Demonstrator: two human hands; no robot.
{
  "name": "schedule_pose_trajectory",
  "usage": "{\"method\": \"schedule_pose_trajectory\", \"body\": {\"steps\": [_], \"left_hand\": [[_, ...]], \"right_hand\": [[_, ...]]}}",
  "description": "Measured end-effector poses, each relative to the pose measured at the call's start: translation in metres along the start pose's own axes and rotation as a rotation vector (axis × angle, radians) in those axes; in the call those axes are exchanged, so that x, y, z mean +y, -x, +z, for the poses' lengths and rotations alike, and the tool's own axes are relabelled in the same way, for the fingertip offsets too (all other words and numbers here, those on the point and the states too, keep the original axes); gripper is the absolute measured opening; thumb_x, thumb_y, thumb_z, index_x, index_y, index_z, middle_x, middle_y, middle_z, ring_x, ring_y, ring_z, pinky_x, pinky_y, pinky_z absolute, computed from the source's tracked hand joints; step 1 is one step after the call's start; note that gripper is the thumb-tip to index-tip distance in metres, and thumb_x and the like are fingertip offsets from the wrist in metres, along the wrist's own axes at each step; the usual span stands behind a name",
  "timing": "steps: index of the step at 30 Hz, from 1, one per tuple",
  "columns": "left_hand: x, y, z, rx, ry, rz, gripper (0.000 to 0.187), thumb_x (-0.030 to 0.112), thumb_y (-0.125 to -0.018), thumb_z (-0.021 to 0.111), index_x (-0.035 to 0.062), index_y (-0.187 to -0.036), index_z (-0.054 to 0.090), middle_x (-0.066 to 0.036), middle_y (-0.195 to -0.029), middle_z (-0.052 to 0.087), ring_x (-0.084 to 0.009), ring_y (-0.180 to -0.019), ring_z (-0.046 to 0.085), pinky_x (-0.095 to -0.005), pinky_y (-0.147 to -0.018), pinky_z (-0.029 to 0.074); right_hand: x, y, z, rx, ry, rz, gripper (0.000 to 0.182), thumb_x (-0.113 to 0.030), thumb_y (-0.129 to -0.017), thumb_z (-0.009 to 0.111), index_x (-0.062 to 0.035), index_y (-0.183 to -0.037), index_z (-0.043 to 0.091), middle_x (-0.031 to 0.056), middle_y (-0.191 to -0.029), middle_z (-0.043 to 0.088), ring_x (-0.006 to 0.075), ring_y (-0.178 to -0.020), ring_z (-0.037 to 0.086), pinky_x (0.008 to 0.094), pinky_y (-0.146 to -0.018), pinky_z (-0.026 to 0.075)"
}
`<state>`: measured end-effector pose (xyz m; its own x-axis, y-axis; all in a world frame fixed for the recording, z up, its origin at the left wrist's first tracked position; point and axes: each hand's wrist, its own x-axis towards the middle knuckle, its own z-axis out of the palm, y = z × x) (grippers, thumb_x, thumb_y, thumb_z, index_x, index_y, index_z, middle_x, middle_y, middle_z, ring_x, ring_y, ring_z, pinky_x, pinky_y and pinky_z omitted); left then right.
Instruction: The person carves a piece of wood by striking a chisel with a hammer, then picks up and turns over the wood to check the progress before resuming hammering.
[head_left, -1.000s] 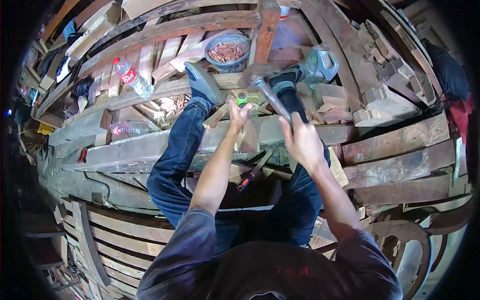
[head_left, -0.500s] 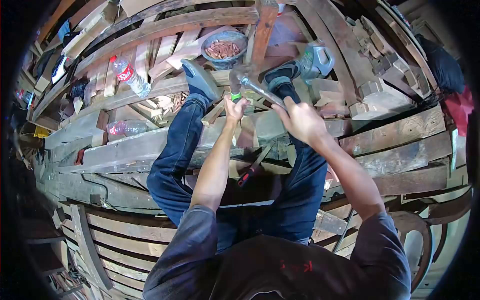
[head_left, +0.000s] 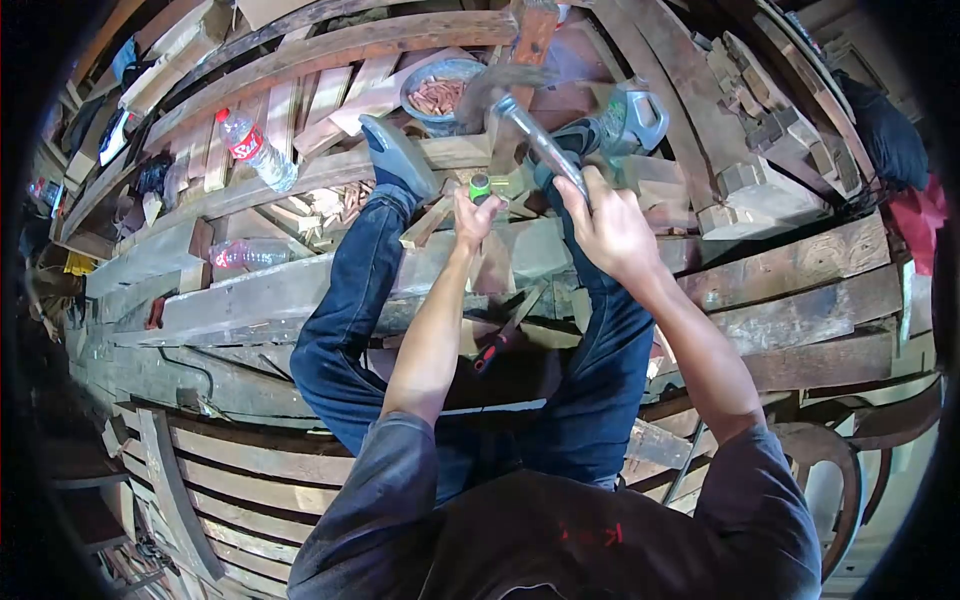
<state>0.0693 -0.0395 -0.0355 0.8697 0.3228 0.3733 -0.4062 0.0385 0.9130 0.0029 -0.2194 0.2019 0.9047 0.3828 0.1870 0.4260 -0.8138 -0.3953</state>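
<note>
My left hand (head_left: 474, 218) is wrapped round the green handle of a chisel (head_left: 480, 186); its blade is hidden below my fist. My right hand (head_left: 615, 225) grips the metal shaft of a hammer (head_left: 541, 146). The blurred hammer head is up and to the right of the chisel's handle end, apart from it. Beneath my left hand lies a wooden beam (head_left: 540, 250), with short wood pieces beside it. A tool with a red and black handle (head_left: 486, 356) lies between my legs.
A basin (head_left: 412, 98) holds many small wooden pegs. Near it are a red-labelled bottle (head_left: 258, 150) and a translucent jug (head_left: 636, 118). Another bottle (head_left: 250, 254) lies on its side at the left. Wood chips (head_left: 335, 205) lie by my left foot, and stacked planks (head_left: 800, 270) are at the right.
The hammer head has lifted from the chisel's handle end and swung up and to the right. My right hand has tilted back slightly; my left hand stays in nearly the same place.
</note>
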Motion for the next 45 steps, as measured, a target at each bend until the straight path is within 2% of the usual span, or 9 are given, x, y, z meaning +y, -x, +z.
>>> {"method": "schedule_pose_trajectory", "body": {"steps": [5, 14, 20, 24, 27, 31, 34, 38, 45], "left_hand": [[-0.007, -0.001, -0.003, 0.005, -0.042, -0.097, 0.026, 0.025, -0.065, 0.065, 0.0011, -0.054, 0.06, -0.005, -0.05, 0.059, -0.0141, -0.045, 0.054, -0.0302, -0.044, 0.04], [-0.016, -0.001, 0.001, -0.008, -0.095, 0.108, 0.018, 0.017, -0.068, 0.063, 0.0008, -0.061, 0.06, -0.005, -0.052, 0.058, -0.0119, -0.044, 0.051, -0.0275, -0.043, 0.038], [0.004, 0.002, -0.007, 0.022, 0.155, -0.114, 0.015, 0.01, -0.068, 0.064, 0.0013, -0.058, 0.057, -0.003, -0.05, 0.055, -0.011, -0.042, 0.049, -0.0275, -0.042, 0.036], [0.001, 0.001, -0.009, 0.047, 0.094, -0.115, 0.017, 0.014, -0.065, 0.066, 0.0011, -0.057, 0.058, -0.002, -0.048, 0.052, -0.0114, -0.041, 0.048, -0.0278, -0.041, 0.035], [0.001, -0.003, -0.007, 0.05, 0.139, -0.094, 0.019, 0.015, -0.064, 0.066, 0.0016, -0.054, 0.058, -0.002, -0.047, 0.052, -0.0119, -0.04, 0.048, -0.0278, -0.041, 0.035], [-0.006, 0.003, -0.009, 0.05, 0.103, -0.123, 0.018, 0.016, -0.065, 0.065, 0.0006, -0.057, 0.061, -0.003, -0.049, 0.054, -0.0122, -0.041, 0.048, -0.0272, -0.041, 0.035], [-0.002, 0.005, -0.007, 0.042, 0.148, -0.119, 0.018, 0.016, -0.066, 0.064, -0.0004, -0.06, 0.064, -0.005, -0.049, 0.056, -0.0128, -0.041, 0.049, -0.0272, -0.041, 0.037], [-0.016, 0.0, -0.01, 0.039, 0.128, -0.101, 0.019, 0.017, -0.067, 0.063, -0.0006, -0.06, 0.064, -0.006, -0.05, 0.056, -0.0126, -0.043, 0.05, -0.0275, -0.042, 0.038], [0.0, -0.001, -0.007, -0.018, 0.073, -0.083, 0.018, 0.017, -0.068, 0.062, 0.0011, -0.06, 0.058, -0.005, -0.054, 0.059, -0.0124, -0.043, 0.05, -0.0283, -0.043, 0.04]], "right_hand": [[0.038, -0.002, 0.025, -0.086, 0.147, -0.073, 0.038, -0.039, -0.097, 0.053, -0.0013, -0.092, 0.055, 0.0279, -0.065, 0.061, 0.0486, -0.067, 0.062, 0.055, -0.057, 0.05], [0.03, 0.007, 0.016, -0.107, 0.103, 0.005, 0.04, -0.041, -0.097, 0.051, -0.0018, -0.098, 0.054, 0.0299, -0.071, 0.062, 0.051, -0.073, 0.062, 0.0573, -0.064, 0.05], [0.012, 0.003, 0.011, 0.006, -0.055, 0.054, 0.039, -0.039, -0.097, 0.052, 0.0001, -0.095, 0.054, 0.0304, -0.068, 0.061, 0.0502, -0.072, 0.061, 0.0572, -0.062, 0.049], [0.027, 0.001, 0.017, -0.182, 0.106, -0.071, 0.04, -0.039, -0.097, 0.053, 0.0007, -0.095, 0.054, 0.0293, -0.066, 0.06, 0.0494, -0.068, 0.062, 0.0548, -0.057, 0.05], [0.012, 0.0, 0.007, -0.043, 0.027, -0.033, 0.032, -0.034, -0.097, 0.055, -0.0013, -0.097, 0.054, 0.0296, -0.065, 0.059, 0.0502, -0.068, 0.06, 0.0553, -0.057, 0.047], [0.007, 0.005, 0.016, -0.169, 0.034, 0.039, 0.045, -0.043, -0.098, 0.05, 0.0018, -0.098, 0.054, 0.033, -0.078, 0.062, 0.05, -0.082, 0.062, 0.057, -0.071, 0.05], [0.016, 0.001, 0.02, -0.119, 0.06, -0.056, 0.035, -0.036, -0.097, 0.055, -0.0001, -0.095, 0.055, 0.0289, -0.064, 0.059, 0.0492, -0.068, 0.06, 0.0554, -0.056, 0.046], [0.0, 0.003, 0.006, -0.096, -0.015, 0.03, 0.045, -0.043, -0.098, 0.049, 0.0017, -0.098, 0.056, 0.0292, -0.075, 0.064, 0.0483, -0.076, 0.064, 0.0538, -0.067, 0.052], [0.025, 0.012, 0.028, -0.137, -0.028, -0.007, 0.041, -0.036, -0.098, 0.053, 0.0039, -0.092, 0.056, 0.0296, -0.068, 0.061, 0.0484, -0.073, 0.062, 0.055, -0.062, 0.05]]}}
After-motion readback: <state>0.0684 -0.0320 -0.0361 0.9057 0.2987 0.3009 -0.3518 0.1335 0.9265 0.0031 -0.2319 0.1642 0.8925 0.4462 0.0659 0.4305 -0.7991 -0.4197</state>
